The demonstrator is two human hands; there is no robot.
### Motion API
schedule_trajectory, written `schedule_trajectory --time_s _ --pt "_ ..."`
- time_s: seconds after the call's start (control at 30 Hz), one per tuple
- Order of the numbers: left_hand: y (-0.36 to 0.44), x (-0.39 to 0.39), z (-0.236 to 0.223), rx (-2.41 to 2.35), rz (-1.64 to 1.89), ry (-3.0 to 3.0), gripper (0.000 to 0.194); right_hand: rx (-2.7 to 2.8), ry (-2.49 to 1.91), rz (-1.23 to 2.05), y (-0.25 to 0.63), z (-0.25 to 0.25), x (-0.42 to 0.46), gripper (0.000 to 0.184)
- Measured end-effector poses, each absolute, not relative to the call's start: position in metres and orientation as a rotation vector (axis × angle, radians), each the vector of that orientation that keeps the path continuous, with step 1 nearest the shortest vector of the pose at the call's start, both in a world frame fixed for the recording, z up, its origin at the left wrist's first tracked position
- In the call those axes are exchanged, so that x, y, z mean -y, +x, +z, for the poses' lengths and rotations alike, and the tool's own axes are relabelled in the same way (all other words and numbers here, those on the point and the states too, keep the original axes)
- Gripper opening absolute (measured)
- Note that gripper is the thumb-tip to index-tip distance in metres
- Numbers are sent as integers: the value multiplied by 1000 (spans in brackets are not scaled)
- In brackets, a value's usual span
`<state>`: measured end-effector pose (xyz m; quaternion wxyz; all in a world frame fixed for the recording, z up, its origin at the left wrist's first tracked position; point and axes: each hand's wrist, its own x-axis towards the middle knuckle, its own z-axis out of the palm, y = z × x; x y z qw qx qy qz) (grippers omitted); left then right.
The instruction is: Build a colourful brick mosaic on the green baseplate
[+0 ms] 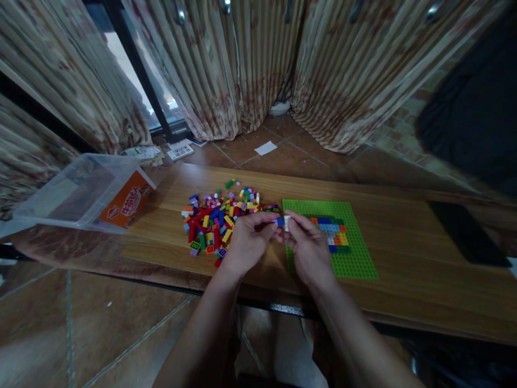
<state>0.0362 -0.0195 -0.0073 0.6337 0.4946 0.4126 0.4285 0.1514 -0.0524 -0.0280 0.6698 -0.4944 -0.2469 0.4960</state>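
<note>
My left hand (252, 237) pinches a blue toy brick (278, 221) between thumb and fingers. Close beside it, my right hand (309, 242) grips a white toy brick (286, 222). The two bricks are almost together; whether they touch I cannot tell. Under and beyond my right hand lies a green studded baseplate (361, 253), bearing a patch of blue, light blue, orange, yellow, white and green bricks (335, 230), partly hidden by that hand. Left of my left hand spreads a heap of loose coloured bricks (214, 218).
A clear plastic box (76, 188) with an orange label stands at the table's left end. Toward the right end of the wooden table (416, 280) lies a dark flat object (468, 231). Papers (180, 152) rest on the floor behind, below the curtains (226, 70).
</note>
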Motion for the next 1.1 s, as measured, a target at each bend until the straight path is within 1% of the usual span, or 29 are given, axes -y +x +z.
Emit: schedule_trajectory --time_s 0.07,0.13,0.33,0.53,0.7,0.83,0.93,1.1 --pt "35 19 -8 -928 974 1175 17 488 -1076 1246 151 -24 52 30" --pt "35 18 -10 -913 966 1209 16 484 -1072 1307 151 -21 53 32" --pt "36 19 -13 -929 942 1212 14 671 -1232 1196 152 -22 53 33" --pt "38 20 -12 -923 964 1017 19 794 -1275 1084 154 -25 53 29" --pt "41 23 -9 -949 1000 927 24 669 -1181 1189 153 -22 53 30" --pt "38 21 -7 -946 1019 953 23 593 -1138 1251 152 -24 50 31" --pt "25 14 -9 -1052 1060 1059 21 688 -1279 1147 155 -33 45 30" --pt "-1 2 -13 -1365 1070 1360 14 1237 -1641 664 162 -42 41 19"
